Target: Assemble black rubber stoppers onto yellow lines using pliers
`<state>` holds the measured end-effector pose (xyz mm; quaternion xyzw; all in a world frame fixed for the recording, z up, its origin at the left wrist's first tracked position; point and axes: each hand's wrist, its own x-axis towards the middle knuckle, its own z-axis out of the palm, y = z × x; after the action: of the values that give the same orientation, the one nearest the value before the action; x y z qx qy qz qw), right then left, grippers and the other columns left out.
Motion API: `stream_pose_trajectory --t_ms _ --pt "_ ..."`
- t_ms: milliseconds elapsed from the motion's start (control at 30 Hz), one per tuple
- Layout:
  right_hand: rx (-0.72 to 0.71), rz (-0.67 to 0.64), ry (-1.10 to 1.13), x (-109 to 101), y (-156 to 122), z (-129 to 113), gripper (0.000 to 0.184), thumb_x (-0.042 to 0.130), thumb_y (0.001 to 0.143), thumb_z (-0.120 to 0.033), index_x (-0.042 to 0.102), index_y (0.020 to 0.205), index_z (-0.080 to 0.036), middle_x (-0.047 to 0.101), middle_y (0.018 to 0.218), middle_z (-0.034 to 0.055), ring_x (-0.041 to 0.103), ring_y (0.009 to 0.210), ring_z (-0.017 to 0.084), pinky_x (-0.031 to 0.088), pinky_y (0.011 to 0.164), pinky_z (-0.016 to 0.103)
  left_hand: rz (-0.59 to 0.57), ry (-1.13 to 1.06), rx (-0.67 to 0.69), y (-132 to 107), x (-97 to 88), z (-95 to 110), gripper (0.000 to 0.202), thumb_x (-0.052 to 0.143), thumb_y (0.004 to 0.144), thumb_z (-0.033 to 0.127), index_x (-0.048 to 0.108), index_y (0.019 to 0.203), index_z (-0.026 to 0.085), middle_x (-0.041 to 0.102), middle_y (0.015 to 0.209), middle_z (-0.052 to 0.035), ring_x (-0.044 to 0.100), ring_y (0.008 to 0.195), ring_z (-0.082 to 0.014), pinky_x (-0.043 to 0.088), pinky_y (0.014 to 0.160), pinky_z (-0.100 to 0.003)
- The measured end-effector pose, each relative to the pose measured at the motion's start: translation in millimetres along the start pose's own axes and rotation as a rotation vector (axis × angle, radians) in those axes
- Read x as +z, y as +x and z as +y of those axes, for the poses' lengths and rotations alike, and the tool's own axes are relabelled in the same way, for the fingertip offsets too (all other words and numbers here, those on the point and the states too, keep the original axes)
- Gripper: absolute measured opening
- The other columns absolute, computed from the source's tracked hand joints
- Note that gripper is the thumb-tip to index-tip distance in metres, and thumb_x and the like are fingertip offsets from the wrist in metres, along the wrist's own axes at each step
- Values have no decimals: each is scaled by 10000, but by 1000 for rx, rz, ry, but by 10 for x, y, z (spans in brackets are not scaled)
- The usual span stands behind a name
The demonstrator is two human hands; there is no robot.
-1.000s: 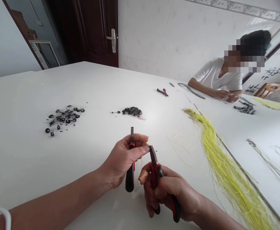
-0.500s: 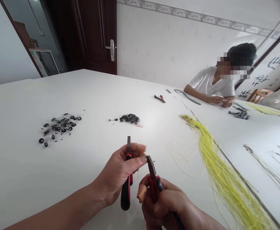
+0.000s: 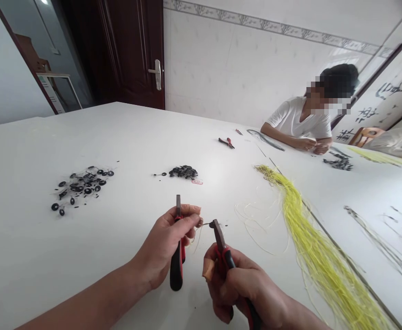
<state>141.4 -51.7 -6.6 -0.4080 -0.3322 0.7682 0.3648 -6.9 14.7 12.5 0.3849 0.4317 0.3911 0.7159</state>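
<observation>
**Two pliers, one tiny strand: go easy on the grip**

Biggest first. The white table (image 3: 135,137) gives plenty of surface, and the bundle of yellow thread (image 3: 307,233) lies off to the right, apart from both hands. I'd keep that gap so loose ends don't snag.

Now the hands. The right hand (image 3: 247,277) has its fingers curled around the handles of the working pliers (image 3: 219,236) (tape on one finger, probably sensible). The left hand (image 3: 171,231) does double duty: thumb and forefinger pinch one end of a thin strand (image 3: 205,224), while the spare pliers (image 3: 176,272) sit tucked in the same hand, nose up. Can't tell exactly how its other fingers lie.

Smallest bit: a dark piece (image 3: 212,224) sits at the tip of the working pliers, just beside the left fingertips, with the strand running across the gap. The jaws look closed on it, though the actual bite is too small to see.

My take: squeeze just enough to stop slipping, since a piece that tiny could crush or ping off. Keep the strand straight, pull smoothly rather than jerking, and if the spare pair wobbles, park it.
</observation>
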Motion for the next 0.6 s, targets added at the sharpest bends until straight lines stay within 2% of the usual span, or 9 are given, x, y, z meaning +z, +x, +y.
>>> stream_pose_trajectory --t_ms 67,200,300,400,500,600 --pt "-23 12 -2 -33 11 1 310 396 503 -61 530 765 -158 434 490 -38 403 404 88 318 450 245 36 -56 1 53 -36 6 150 609 722 316 593 827 210 547 826 -1 436 607 -74 358 496 -176" --pt "-60 63 28 -65 21 -42 291 399 504 -60 529 742 -166 427 519 -39 401 422 88 321 448 250 34 -125 -35 105 -99 41 210 586 713 211 568 922 206 500 747 13 470 618 -86 432 596 -224" --pt "-86 99 39 -93 38 -92 264 403 502 -70 526 714 -168 412 494 -39 387 424 91 318 445 255 -25 -187 -141 55 -102 82 398 522 655 56 520 1018 218 470 734 21 477 618 -100 477 690 -359" --pt "-112 119 58 -141 62 -137 245 407 503 -64 516 695 -170 401 481 -41 357 429 87 317 448 255 -98 -239 -330 -27 -66 114 510 464 629 25 471 1073 275 480 789 14 497 697 -132 462 748 -497" --pt "-136 132 70 -187 88 -158 230 406 514 -56 508 684 -174 386 483 -46 335 429 82 305 445 251 -143 -258 -418 -66 -21 100 479 438 620 29 486 1057 217 492 795 -10 503 711 -137 458 781 -467" --pt "-136 142 63 -211 111 -150 231 399 517 -58 503 686 -177 386 481 -46 335 429 85 296 440 250 -160 -332 -400 -50 2 35 431 429 621 39 498 1034 142 503 763 -33 513 686 -133 465 783 -393"
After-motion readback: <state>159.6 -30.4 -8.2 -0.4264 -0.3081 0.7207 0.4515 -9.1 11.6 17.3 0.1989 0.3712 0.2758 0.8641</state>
